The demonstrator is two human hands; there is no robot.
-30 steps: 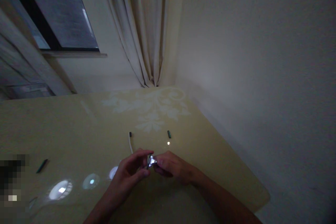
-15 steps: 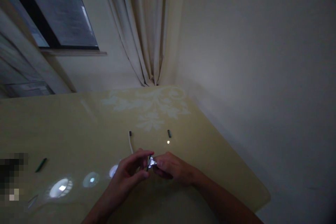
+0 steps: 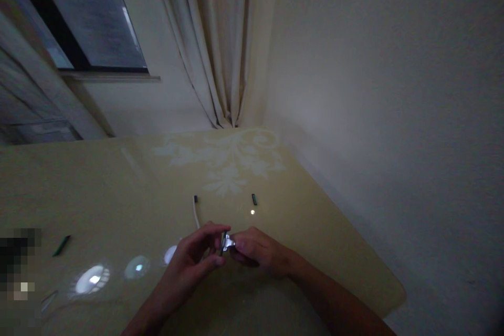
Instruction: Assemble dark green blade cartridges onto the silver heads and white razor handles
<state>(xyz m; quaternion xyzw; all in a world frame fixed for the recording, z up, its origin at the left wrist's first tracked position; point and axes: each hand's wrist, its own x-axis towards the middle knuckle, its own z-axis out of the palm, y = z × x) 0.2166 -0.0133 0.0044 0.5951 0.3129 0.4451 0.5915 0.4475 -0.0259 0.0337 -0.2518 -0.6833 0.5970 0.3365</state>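
Note:
Between my two hands is a small razor with a shiny silver head and a dark strip along its left edge. My left hand pinches that dark strip at its ends, thumb below and forefinger above. The razor's neck runs into my right hand, whose fingers are closed round the handle and hide most of it. Beyond my left hand lies a white toothbrush with a dark head, its lower part hidden by the fingers. A small dark rectangular piece rests on the table past my right hand.
The glossy yellowish table meets the wall at its far right. A dark green stick-like thing lies at the left, near a thin pale item. Curtains hang behind the table beside a window.
Both hands and the razor keep almost the same place and grip. The view has shifted only very slightly.

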